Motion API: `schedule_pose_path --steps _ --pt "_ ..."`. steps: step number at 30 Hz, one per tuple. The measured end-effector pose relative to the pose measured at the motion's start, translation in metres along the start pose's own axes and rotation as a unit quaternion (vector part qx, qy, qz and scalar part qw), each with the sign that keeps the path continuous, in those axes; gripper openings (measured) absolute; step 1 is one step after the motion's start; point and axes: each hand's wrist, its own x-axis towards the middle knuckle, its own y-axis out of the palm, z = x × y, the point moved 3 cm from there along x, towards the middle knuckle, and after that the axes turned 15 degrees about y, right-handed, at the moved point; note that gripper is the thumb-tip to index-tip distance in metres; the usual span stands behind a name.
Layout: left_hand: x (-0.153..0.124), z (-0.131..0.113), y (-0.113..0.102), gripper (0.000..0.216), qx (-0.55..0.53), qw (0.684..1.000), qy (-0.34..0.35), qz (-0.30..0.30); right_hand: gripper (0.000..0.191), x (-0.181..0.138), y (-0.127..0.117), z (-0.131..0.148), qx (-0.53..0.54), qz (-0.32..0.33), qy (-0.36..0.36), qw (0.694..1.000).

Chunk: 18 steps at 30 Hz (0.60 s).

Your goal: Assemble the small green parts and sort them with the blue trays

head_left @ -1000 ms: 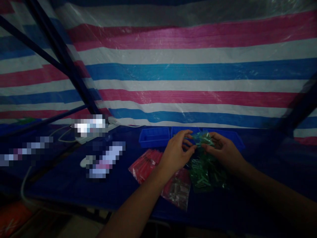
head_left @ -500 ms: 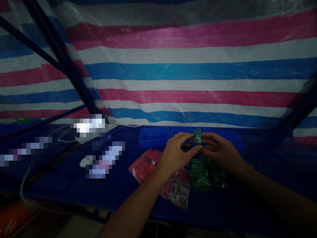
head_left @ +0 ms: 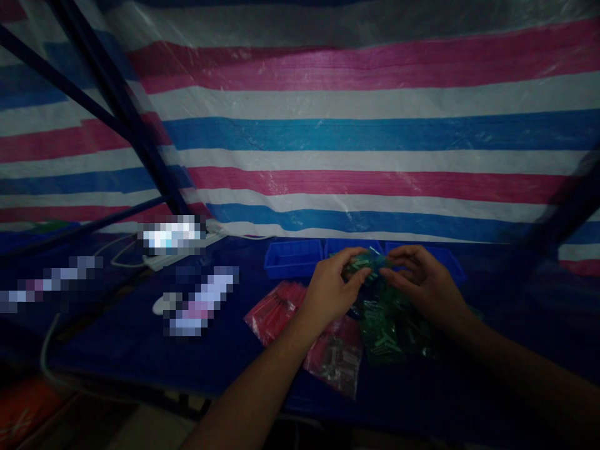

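A small clear greenish plastic bag (head_left: 370, 261) with thin pale pieces inside is held above the table. My left hand (head_left: 332, 281) pinches it between thumb and fingers. Curled at the bag's right edge, my right hand (head_left: 426, 284) has thumb and fingertips close together on the plastic; the exact contact is dim. Below the hands lie green bags of small stick-like pieces (head_left: 382, 337). Red packets (head_left: 279, 306) fan out to the left, partly behind my left forearm, and a clear-fronted packet with greyish pieces (head_left: 335, 362) lies nearer me.
Blue bins stand in a row at the back: a left bin (head_left: 293, 259), a middle bin (head_left: 354, 245) and a right bin (head_left: 445, 261). A power strip (head_left: 159, 259) with cables and a white rounded object (head_left: 162, 305) are on the blue table (head_left: 140, 350). Striped sheeting (head_left: 356, 137) hangs behind.
The small bag has tipped from upright to lying slanted toward my left hand. My right hand has shifted slightly right, its fingers more curled.
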Motion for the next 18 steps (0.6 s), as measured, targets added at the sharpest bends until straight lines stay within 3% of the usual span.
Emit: schedule_pose_path --steps 5,8,13,18 --pt "-0.0012 -0.0020 0.0045 0.046 0.002 1.000 0.007 0.015 0.041 0.0022 0.0011 -0.0039 0.008 0.054 0.049 0.997" --pt "-0.0004 -0.0016 0.0041 0.041 0.018 0.999 0.039 -0.010 0.039 0.0023 -0.0013 -0.0039 0.015 0.036 0.064 0.997" --pt "0.0014 -0.0033 0.0011 0.029 0.047 0.996 0.069 -0.022 0.034 0.0004 -0.0039 -0.0010 -0.002 -0.016 0.014 1.000" --pt "0.0001 -0.0039 0.0043 0.047 -0.015 0.999 0.026 0.012 0.024 -0.0049 0.0010 0.0042 -0.044 -0.011 -0.045 0.998"
